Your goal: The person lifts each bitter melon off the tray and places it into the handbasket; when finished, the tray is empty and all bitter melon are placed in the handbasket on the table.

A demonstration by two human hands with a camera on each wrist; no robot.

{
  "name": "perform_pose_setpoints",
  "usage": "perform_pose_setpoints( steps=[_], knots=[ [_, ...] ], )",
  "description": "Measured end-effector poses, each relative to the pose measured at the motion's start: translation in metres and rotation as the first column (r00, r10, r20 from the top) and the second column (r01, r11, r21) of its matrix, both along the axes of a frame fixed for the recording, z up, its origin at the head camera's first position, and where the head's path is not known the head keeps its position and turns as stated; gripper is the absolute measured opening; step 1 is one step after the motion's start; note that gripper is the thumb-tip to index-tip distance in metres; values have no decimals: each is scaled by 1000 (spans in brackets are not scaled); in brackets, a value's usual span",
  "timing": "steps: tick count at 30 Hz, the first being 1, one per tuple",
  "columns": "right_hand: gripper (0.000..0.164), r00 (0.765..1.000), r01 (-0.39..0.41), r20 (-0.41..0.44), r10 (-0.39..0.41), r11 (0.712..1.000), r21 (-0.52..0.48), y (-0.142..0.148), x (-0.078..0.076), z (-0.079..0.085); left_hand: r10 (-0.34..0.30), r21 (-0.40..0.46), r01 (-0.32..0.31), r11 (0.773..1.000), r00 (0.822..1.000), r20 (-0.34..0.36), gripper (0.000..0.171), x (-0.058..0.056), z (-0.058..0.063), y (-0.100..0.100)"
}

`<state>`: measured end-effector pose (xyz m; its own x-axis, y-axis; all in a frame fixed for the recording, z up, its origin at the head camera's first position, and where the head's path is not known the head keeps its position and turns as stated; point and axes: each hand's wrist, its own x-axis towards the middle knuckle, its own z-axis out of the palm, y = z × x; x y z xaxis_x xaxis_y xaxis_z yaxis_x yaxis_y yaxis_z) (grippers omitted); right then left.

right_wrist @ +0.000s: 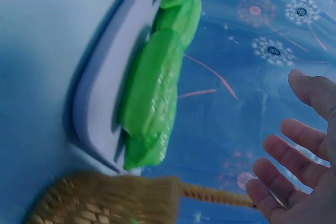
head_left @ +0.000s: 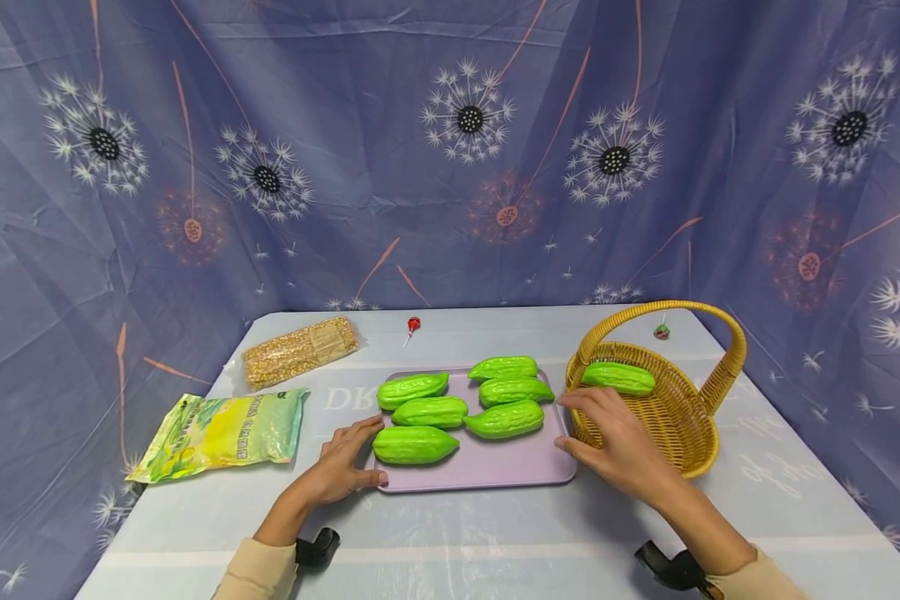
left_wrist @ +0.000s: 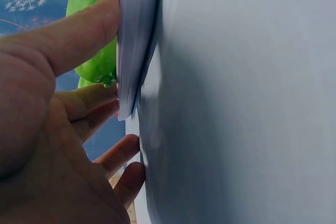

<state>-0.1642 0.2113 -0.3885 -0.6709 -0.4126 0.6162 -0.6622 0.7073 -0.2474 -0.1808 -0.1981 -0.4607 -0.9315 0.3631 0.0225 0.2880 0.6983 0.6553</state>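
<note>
A lilac tray (head_left: 487,475) lies mid-table with several bright green bitter melons (head_left: 416,446) on it, in a left and a right group. My left hand (head_left: 343,462) is at the tray's left edge, thumb near the front corner and fingertips farther back. In the left wrist view, the thumb (left_wrist: 79,38) meets the rim beside a melon. My right hand (head_left: 622,442) hovers between the tray's right end and a wicker basket (head_left: 701,433), fingers spread and holding nothing. Inside the basket lies another bitter melon (head_left: 619,378), partly behind the basket's rim.
Left of the tray lie a green-yellow packet (head_left: 225,433) and a clear bag of golden kernels (head_left: 300,352). A red lollipop (head_left: 413,323) sits behind the tray, and another lollipop (head_left: 662,331) shows behind the basket's tall arched handle (head_left: 733,358). A patterned curtain (head_left: 390,167) borders the table.
</note>
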Motion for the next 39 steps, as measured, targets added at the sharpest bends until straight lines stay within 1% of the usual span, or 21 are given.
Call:
perform_pose_setpoints(
  steps=[5, 13, 19, 23, 28, 35, 39],
  knots=[
    [53, 1000, -16, 20, 15, 1000, 16, -15, -7, -13, 2, -5, -2, 1000, 1000, 1, 81, 0, -1, 0],
    [52, 992, 14, 127, -19, 999, 40, -36, -21, -31, -2, -9, 2, 1000, 1000, -4, 81, 0, -1, -1],
    [52, 983, 24, 179, -37, 997, 73, -48, -35, -42, 0, -9, 0, 1000, 1000, -1, 81, -1, -1, -1],
    [53, 983, 34, 174, -51, 995, 98, -52, -43, -51, 2, -7, -2, 1000, 1000, -3, 81, -1, -1, -1],
    [51, 984, 51, 161, -69, 992, 117, -52, -50, -59, 0, -3, 0, 1000, 1000, -3, 81, -1, -1, -1],
    [53, 976, 83, 186, -112, 984, 157, -54, -55, -65, -2, -13, 2, 1000, 1000, -20, 81, -1, -3, -2],
    [53, 976, 90, 182, -122, 981, 173, -55, -56, -68, -3, -8, 2, 1000, 1000, -24, 81, -1, -2, -2]
  ],
)
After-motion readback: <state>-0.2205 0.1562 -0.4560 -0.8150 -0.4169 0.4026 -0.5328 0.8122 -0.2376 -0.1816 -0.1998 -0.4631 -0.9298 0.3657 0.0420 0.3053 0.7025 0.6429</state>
